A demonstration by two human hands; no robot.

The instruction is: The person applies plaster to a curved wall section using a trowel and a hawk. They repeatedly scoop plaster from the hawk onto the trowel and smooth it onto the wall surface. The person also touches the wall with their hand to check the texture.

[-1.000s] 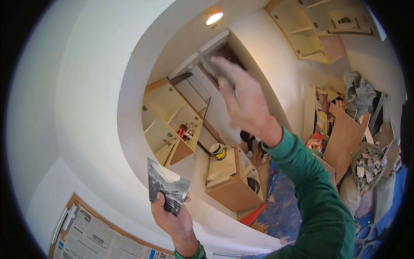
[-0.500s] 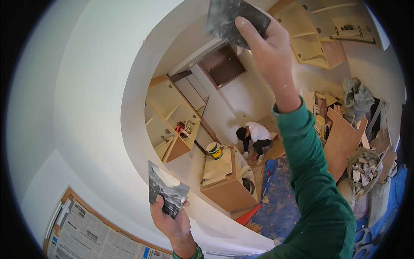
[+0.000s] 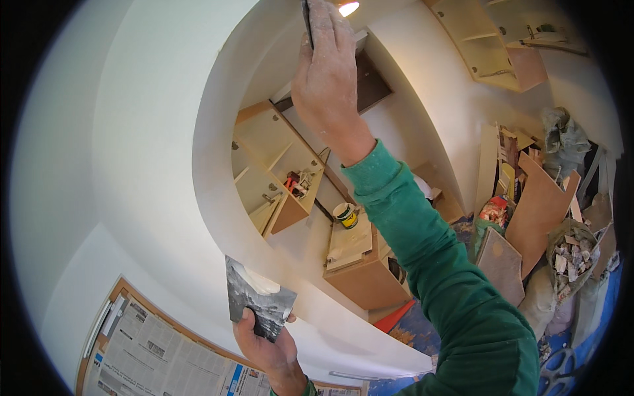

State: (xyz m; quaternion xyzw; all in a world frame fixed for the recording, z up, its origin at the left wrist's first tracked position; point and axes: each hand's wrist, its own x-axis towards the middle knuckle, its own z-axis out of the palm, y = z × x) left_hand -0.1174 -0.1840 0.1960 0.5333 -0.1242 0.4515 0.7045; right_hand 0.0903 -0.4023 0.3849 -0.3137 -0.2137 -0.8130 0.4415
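In my left hand [image 3: 269, 351] is a flat grey metal putty knife [image 3: 241, 290], its face smeared with dried filler. A lump of white putty [image 3: 261, 282] sits along its upper part, and my thumb presses on the plate. My right hand [image 3: 327, 89] is raised to the top of the view, wrapped around a second putty knife [image 3: 306, 23] seen nearly edge-on. That blade is close to the underside of the white arch [image 3: 221, 119], partly cut off by the picture's upper rim; whether it touches I cannot tell.
Newspaper [image 3: 165, 350] covers a wooden-framed panel at lower left. Beyond the arch are an open wall cabinet [image 3: 264, 142], a base cabinet [image 3: 366, 284] with a yellow-black bucket [image 3: 345, 215], and a person [image 3: 422, 187] mostly behind my sleeve. Boards and debris sacks [image 3: 571, 254] pile up at right.
My right hand has moved left and turned, so its putty knife shows edge-on instead of face-on. My left hand keeps its hold, slightly lower in view. The view has shifted somewhat.
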